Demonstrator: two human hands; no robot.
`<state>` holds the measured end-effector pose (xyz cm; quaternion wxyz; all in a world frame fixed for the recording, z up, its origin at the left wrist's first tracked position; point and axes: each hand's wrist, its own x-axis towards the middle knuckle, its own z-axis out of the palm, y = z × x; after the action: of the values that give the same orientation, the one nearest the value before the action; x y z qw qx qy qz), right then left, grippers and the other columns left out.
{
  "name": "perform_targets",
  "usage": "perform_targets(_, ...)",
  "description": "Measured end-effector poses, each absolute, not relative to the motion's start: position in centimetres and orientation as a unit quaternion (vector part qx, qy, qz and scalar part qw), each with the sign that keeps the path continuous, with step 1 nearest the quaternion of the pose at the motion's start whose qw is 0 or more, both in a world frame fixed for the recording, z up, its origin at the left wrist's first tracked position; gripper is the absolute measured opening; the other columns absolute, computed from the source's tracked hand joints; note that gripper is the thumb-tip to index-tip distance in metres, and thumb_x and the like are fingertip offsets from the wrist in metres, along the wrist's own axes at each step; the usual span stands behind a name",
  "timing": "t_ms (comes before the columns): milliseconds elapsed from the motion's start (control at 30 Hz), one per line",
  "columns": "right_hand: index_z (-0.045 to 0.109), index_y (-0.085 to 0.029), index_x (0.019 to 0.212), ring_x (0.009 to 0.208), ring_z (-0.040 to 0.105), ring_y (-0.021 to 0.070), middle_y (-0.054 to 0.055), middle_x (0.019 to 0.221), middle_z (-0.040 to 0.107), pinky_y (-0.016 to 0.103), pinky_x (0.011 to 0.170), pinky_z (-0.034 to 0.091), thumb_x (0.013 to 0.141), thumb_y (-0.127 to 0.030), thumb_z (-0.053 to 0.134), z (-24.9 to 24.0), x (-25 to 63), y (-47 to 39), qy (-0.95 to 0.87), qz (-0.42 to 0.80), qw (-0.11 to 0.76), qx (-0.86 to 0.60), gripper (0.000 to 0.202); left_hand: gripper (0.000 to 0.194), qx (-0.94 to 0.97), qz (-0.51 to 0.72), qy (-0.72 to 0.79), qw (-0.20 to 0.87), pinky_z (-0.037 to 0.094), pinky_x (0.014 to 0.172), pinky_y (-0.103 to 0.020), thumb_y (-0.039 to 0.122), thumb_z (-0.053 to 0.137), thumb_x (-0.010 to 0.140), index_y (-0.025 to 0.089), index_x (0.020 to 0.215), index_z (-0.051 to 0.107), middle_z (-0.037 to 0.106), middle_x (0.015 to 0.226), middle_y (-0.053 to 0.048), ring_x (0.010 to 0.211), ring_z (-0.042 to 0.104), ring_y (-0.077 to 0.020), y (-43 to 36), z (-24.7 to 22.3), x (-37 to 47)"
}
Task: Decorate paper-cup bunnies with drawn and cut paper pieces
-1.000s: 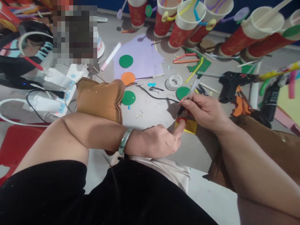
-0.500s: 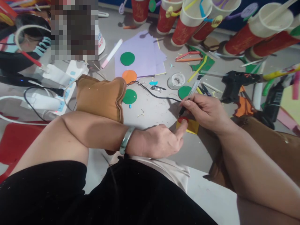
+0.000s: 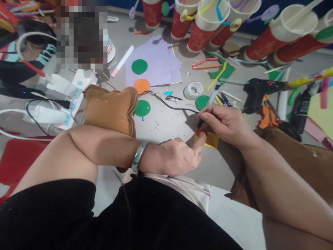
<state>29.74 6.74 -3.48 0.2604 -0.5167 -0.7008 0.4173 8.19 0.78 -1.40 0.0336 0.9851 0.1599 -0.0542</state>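
Note:
My right hand grips a pen, its dark tip at the edge of a small red disc. The disc lies on a yellow piece of paper. One outstretched finger of my left hand presses on the disc; the other fingers are curled under and hold nothing visible. A green circle lies just beyond the pen. Further left are another green circle and an orange circle. A roll of clear tape sits behind the hands.
Red paper cups with straws line the back. A black glue gun lies at the right. Brown cushions flank the work area, one under my left forearm. At the left, a power strip carries plugs and cables.
Both hands hold nearly the same pose, pen and finger still at the red disc. The view has shifted slightly, so the objects on the table appear a little further left.

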Motion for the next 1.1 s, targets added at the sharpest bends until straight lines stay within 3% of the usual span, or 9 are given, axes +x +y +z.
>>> perform_targets(333, 0.071, -0.03, 0.082, 0.068, 0.063, 0.0218, 0.004, 0.077, 0.071, 0.038, 0.068, 0.052, 0.102, -0.062, 0.071, -3.68, 29.99, 6.76, -0.726, 0.391, 0.254, -0.506, 0.037, 0.043, 0.984, -0.054, 0.163, 0.045, 0.039, 0.048, -0.031, 0.011, 0.041, 0.106, 0.008, 0.123, 0.081, 0.057, 0.164, -0.035, 0.058, 0.069, -0.0139, 0.84, -1.13, 8.21)
perform_targets(667, 0.063, -0.026, 0.081, 0.063, 0.057, 0.0174, 0.001, 0.066, 0.062, 0.034, 0.065, 0.047, 0.105, -0.066, 0.064, -3.54, 30.09, 7.03, -0.758, 0.358, 0.248, -0.486, 0.047, 0.047, 0.985, -0.064, 0.157, 0.026, 0.04, 0.046, -0.031, 0.011, 0.039, 0.106, 0.008, 0.129, 0.08, 0.054, 0.165, -0.037, 0.058, 0.072, -0.0168, 0.77, -1.31, 8.25)
perform_targets(833, 0.063, -0.024, 0.083, 0.06, 0.054, 0.0148, 0.001, 0.067, 0.064, 0.033, 0.064, 0.045, 0.107, -0.071, 0.059, -3.31, 29.93, 6.98, -0.762, 0.348, 0.245, -0.489, 0.053, 0.047, 0.986, -0.045, 0.161, 0.021, 0.039, 0.047, -0.031, 0.01, 0.04, 0.106, 0.007, 0.13, 0.08, 0.057, 0.162, -0.038, 0.058, 0.072, -0.0161, 0.62, -1.57, 8.16)
perform_targets(1100, 0.065, -0.023, 0.082, 0.056, 0.057, 0.0146, 0.0, 0.063, 0.064, 0.032, 0.061, 0.044, 0.105, -0.065, 0.064, -3.64, 30.03, 6.73, -0.734, 0.368, 0.256, -0.51, 0.048, 0.048, 0.985, -0.035, 0.166, 0.021, 0.037, 0.048, -0.032, 0.013, 0.04, 0.106, 0.008, 0.136, 0.078, 0.054, 0.166, -0.037, 0.06, 0.07, -0.015, 0.41, -2.08, 7.95)
